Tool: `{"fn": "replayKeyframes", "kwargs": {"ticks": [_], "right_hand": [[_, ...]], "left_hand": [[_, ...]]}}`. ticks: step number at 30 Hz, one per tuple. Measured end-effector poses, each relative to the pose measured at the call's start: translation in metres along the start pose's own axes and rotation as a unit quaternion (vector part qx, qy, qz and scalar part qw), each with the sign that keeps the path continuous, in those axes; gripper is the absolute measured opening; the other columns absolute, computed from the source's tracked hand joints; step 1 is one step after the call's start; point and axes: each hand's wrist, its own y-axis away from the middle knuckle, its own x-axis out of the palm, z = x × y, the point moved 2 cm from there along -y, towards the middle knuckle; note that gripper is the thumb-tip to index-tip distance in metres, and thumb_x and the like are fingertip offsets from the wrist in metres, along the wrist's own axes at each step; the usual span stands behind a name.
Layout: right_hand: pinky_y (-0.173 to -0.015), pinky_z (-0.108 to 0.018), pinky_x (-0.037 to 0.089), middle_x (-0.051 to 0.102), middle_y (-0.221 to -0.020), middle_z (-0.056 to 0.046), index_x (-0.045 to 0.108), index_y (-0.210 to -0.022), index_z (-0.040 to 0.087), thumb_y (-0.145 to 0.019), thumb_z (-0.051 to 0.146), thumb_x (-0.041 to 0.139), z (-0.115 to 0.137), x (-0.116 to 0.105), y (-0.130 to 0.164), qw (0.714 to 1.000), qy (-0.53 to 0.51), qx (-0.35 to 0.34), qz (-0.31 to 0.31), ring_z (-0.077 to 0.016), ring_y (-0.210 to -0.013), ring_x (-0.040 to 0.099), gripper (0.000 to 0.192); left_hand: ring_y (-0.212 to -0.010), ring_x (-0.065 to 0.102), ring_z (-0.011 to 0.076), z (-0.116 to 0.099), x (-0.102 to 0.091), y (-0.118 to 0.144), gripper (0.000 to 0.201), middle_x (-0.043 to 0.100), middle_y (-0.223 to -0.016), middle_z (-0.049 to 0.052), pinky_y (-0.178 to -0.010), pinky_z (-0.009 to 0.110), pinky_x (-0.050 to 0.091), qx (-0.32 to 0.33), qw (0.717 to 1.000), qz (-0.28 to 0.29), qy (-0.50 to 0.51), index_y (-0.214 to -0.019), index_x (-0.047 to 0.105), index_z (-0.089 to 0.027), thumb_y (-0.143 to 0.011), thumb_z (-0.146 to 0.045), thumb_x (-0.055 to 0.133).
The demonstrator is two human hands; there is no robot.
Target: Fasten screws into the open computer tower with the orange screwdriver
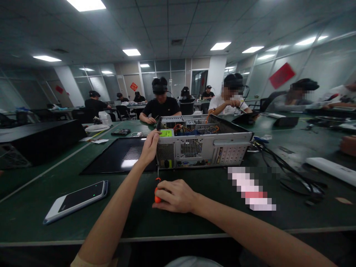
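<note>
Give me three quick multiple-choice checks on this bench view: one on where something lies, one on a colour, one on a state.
1. Where does the white-edged smartphone lie?
A. On top of the case
B. On the green table, left of the arms
C. In the right hand

2. What colour is the handle of the small screwdriver?
A. Orange
B. Blue
C. Black

3. How is the grey metal computer case?
A. Closed
B. Upright with its panel on
C. On its side, open on top

Answers: 1 B, it lies flat on the table; 2 A, orange shows at the right hand; 3 C, wires show inside, and the left hand rests on its corner.
</note>
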Motion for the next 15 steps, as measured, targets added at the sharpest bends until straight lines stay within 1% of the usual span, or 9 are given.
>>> {"fn": "replayKeyframes", "kwargs": {"ticks": [1, 3, 6, 8, 9, 13, 15], "right_hand": [[-0.053, -0.019, 0.042, 0.066, -0.091, -0.002, 0.064, -0.093, 0.017, -0.096, 0.048, 0.056, 0.0002, -0.0001, -0.0003, 1.000, -0.005, -0.004, -0.003, -0.0082, -0.068, 0.063, 0.033], [-0.053, -0.019, 0.042, 0.067, -0.090, -0.001, 0.064, -0.091, 0.018, -0.097, 0.045, 0.056, 0.0013, 0.0007, -0.0005, 1.000, -0.006, -0.017, 0.004, -0.0073, -0.066, 0.063, 0.029], [-0.055, -0.017, 0.044, 0.068, -0.099, -0.001, 0.065, -0.101, 0.019, -0.099, 0.040, 0.054, 0.0038, 0.0041, 0.0002, 0.998, -0.003, -0.037, 0.042, -0.0058, -0.070, 0.065, 0.023], [-0.056, -0.016, 0.044, 0.069, -0.105, -0.001, 0.063, -0.111, 0.019, -0.100, 0.036, 0.053, 0.0051, 0.0066, 0.0006, 0.997, -0.002, -0.041, 0.061, -0.0055, -0.073, 0.066, 0.023], [-0.055, -0.016, 0.044, 0.069, -0.108, -0.002, 0.063, -0.113, 0.019, -0.100, 0.035, 0.052, 0.0055, 0.0075, 0.0006, 0.997, -0.001, -0.041, 0.066, -0.0054, -0.073, 0.066, 0.023], [-0.052, -0.015, 0.041, 0.067, -0.120, -0.002, 0.066, -0.106, 0.022, -0.102, 0.034, 0.048, 0.0068, 0.0084, -0.0012, 0.997, 0.006, -0.037, 0.063, -0.0054, -0.075, 0.066, 0.022], [-0.050, -0.016, 0.039, 0.065, -0.123, -0.002, 0.066, -0.110, 0.025, -0.102, 0.034, 0.047, 0.0071, 0.0079, -0.0028, 0.997, 0.008, -0.027, 0.077, -0.0063, -0.077, 0.065, 0.022]], "left_hand": [[-0.126, 0.052, 0.0214, 0.0002, -0.0001, 0.0000, 0.041, 0.064, -0.124, 0.010, -0.111, 0.037, 0.035, 0.000, 1.000, 0.001, -0.001, -0.103, 0.063, -0.020, -0.099, -0.050, 0.035], [-0.126, 0.052, 0.0212, 0.0012, -0.0004, -0.0003, 0.042, 0.063, -0.125, 0.010, -0.112, 0.036, 0.035, 0.000, 1.000, 0.002, -0.004, -0.103, 0.063, -0.020, -0.099, -0.051, 0.034], [-0.126, 0.052, 0.0205, 0.0032, -0.0007, -0.0010, 0.045, 0.064, -0.123, 0.009, -0.112, 0.035, 0.035, 0.006, 1.000, -0.002, -0.011, -0.102, 0.063, -0.020, -0.100, -0.053, 0.031], [-0.127, 0.052, 0.0199, 0.0044, -0.0007, -0.0016, 0.047, 0.065, -0.122, 0.009, -0.112, 0.035, 0.035, 0.008, 1.000, -0.003, -0.015, -0.100, 0.062, -0.021, -0.100, -0.054, 0.030], [-0.127, 0.052, 0.0198, 0.0048, -0.0008, -0.0018, 0.047, 0.065, -0.122, 0.009, -0.112, 0.035, 0.035, 0.008, 1.000, -0.003, -0.016, -0.099, 0.062, -0.021, -0.100, -0.055, 0.029], [-0.127, 0.052, 0.0205, 0.0052, -0.0017, -0.0027, 0.047, 0.065, -0.122, 0.009, -0.112, 0.037, 0.035, 0.007, 1.000, 0.000, -0.012, -0.096, 0.061, -0.021, -0.100, -0.055, 0.029], [-0.128, 0.051, 0.0207, 0.0051, -0.0019, -0.0029, 0.046, 0.065, -0.121, 0.009, -0.113, 0.037, 0.034, 0.006, 1.000, 0.004, -0.014, -0.096, 0.061, -0.022, -0.100, -0.055, 0.029]]}}
